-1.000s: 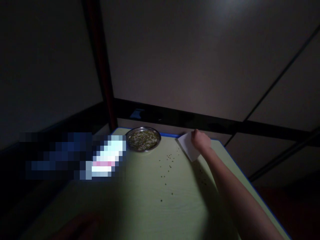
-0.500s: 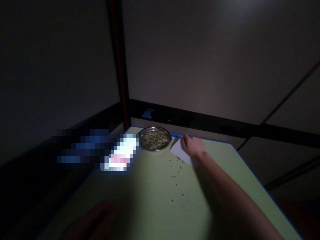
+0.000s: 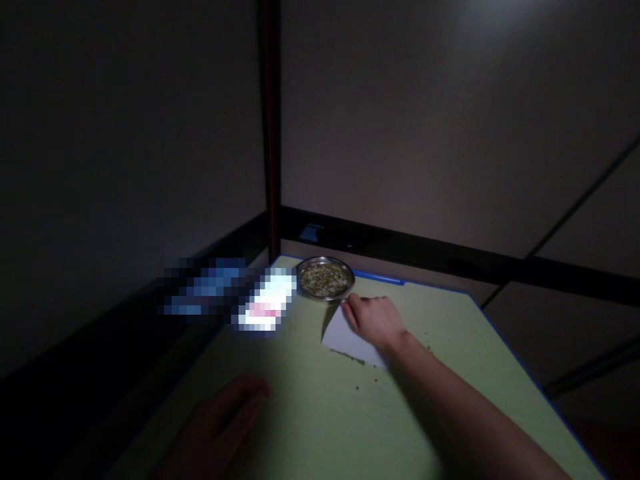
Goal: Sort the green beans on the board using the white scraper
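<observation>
One card [image 3: 350, 337] is gripped by its upper edge in the right hand [image 3: 375, 321], tilted over the surface [image 3: 305, 420] near one dish [image 3: 326, 298]. Along the card's lower edge seeds [image 3: 347, 357], too small to be counted, are lined; two are seen nearer. The left hand [image 3: 227, 413] is half curled; whether anything is held cannot be told.

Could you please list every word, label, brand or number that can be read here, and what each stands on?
No text can be read.
The bright patch is pixelated, so any writing there is illegible.
No lettering can be made out on the white sheet or metal dish.
</observation>
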Demonstrator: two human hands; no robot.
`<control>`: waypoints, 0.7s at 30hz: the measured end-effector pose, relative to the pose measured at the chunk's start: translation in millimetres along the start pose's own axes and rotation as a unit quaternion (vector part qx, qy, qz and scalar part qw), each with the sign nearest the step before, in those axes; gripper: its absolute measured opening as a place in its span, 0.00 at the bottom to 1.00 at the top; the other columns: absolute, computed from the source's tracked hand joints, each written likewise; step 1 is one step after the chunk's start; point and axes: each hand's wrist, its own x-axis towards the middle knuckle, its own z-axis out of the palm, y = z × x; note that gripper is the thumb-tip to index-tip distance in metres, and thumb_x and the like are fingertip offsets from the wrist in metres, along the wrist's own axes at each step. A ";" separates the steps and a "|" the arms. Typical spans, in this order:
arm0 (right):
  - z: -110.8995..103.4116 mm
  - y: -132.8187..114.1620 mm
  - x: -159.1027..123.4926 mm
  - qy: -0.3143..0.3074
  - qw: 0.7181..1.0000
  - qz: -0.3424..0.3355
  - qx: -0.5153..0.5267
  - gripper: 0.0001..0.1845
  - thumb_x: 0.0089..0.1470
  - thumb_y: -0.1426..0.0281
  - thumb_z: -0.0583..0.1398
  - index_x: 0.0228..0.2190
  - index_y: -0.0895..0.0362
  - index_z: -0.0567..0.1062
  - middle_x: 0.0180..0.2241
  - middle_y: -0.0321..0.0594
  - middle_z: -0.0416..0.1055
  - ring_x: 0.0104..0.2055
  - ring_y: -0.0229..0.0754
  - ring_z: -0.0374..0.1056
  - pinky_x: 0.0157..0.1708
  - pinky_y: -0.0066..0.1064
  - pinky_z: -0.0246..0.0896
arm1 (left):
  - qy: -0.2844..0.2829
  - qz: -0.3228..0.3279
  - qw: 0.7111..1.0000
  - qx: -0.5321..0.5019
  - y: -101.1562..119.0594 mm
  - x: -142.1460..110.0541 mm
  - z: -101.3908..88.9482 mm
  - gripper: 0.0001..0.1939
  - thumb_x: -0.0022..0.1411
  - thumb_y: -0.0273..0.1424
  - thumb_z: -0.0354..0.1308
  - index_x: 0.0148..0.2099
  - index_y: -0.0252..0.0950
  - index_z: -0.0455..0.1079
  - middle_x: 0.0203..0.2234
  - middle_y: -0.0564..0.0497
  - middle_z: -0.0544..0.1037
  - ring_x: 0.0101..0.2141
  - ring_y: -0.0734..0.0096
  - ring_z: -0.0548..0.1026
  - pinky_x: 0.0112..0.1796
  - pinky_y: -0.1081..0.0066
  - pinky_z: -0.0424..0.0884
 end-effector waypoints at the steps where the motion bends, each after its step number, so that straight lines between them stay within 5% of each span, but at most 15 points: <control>1: -3.5 -3.7 -3.5 0.002 1.000 -0.007 0.002 0.21 0.69 0.59 0.42 0.44 0.53 0.71 0.37 0.44 0.80 0.34 0.46 0.76 0.35 0.33 0.59 | -0.009 0.003 1.000 -0.006 3.5 -1.1 0.1 0.18 0.51 0.51 0.57 0.30 0.42 0.75 0.28 0.50 0.79 0.33 0.59 0.76 0.34 0.68 0.75; 7: -43.9 -15.2 -13.6 0.032 0.999 -0.035 0.014 0.15 0.64 0.61 0.48 0.41 0.55 0.70 0.36 0.44 0.79 0.32 0.44 0.73 0.32 0.32 0.56 | -0.021 -0.002 0.998 -0.056 6.5 -4.3 2.8 0.16 0.54 0.48 0.56 0.28 0.41 0.71 0.22 0.53 0.72 0.25 0.67 0.70 0.26 0.71 0.69; 11: -66.5 -23.7 -11.5 0.046 0.992 -0.120 0.018 0.12 0.62 0.66 0.50 0.42 0.56 0.70 0.38 0.45 0.78 0.35 0.43 0.72 0.33 0.31 0.56 | -0.039 0.006 0.996 -0.077 -2.3 -1.3 5.1 0.15 0.57 0.45 0.54 0.33 0.40 0.72 0.23 0.53 0.73 0.24 0.71 0.67 0.25 0.73 0.67; 15: -64.2 -39.8 -7.7 0.043 0.979 -0.198 -0.009 0.12 0.58 0.73 0.54 0.44 0.56 0.71 0.38 0.44 0.78 0.36 0.45 0.72 0.33 0.32 0.58 | -0.034 0.040 0.996 -0.069 -6.3 1.0 4.9 0.13 0.58 0.43 0.54 0.32 0.40 0.72 0.22 0.54 0.72 0.25 0.70 0.68 0.28 0.73 0.67; 21: -47.3 -59.1 -2.6 0.017 0.974 -0.227 -0.008 0.15 0.62 0.74 0.52 0.47 0.56 0.74 0.38 0.44 0.79 0.37 0.46 0.74 0.35 0.33 0.64 | -0.048 0.039 0.996 -0.063 0.4 -0.7 3.9 0.14 0.59 0.43 0.52 0.29 0.39 0.69 0.18 0.57 0.65 0.22 0.72 0.65 0.25 0.73 0.63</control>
